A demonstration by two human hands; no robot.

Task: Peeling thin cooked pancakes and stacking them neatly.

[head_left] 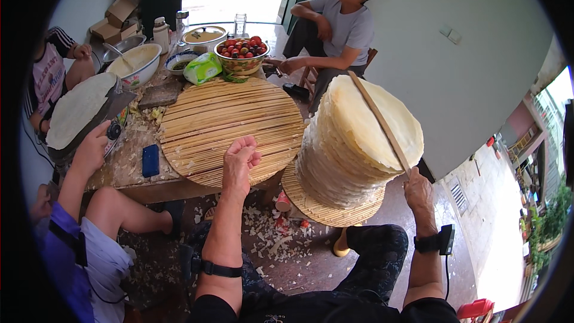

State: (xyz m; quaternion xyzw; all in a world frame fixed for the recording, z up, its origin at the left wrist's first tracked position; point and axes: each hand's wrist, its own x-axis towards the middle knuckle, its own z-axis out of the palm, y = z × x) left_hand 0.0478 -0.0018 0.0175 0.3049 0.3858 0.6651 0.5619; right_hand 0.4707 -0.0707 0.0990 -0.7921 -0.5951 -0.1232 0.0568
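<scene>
My right hand (418, 190) is wrapped round the near end of a long flat wooden stick (382, 121). The stick lies slantwise over the top of a tall stack of thin round pancakes (344, 125), which rests on a round slatted mat (299, 200). My left hand (241, 154) hovers above the near right part of a bigger round slatted mat (230, 122) on the table; its fingers are curled in and nothing shows between them. Only small pale flakes lie on that bigger mat.
At left, a co-worker's hand (92, 146) is beside a round griddle (122, 104) with a pale pancake (84, 110). A blue phone (150, 160), a batter bowl (140, 63) and a bowl of red fruit (244, 63) stand on the table. Another person (344, 30) sits beyond. Scraps litter the floor (269, 245).
</scene>
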